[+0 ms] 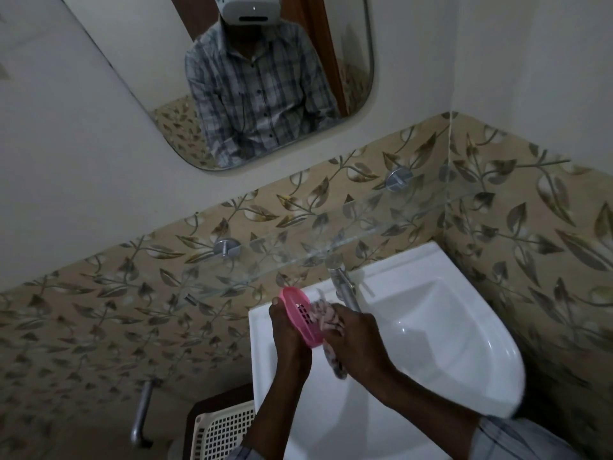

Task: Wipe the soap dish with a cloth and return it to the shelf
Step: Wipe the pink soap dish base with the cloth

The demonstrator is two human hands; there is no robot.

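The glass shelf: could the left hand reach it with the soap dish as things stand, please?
Probably yes: the left hand holds the soap dish just below the glass shelf, with nothing between.

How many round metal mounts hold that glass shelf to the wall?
2. The left mount sits on the leaf-patterned tiles, above the pink soap dish; the right mount is below and right of the mirror. None seems hidden.

Pink plastic soap dish (300, 313), smooth; soft patterned cloth (326, 318); glossy white ceramic sink (464, 327); clear glass shelf (331, 247) on shiny metal mounts (226, 248).
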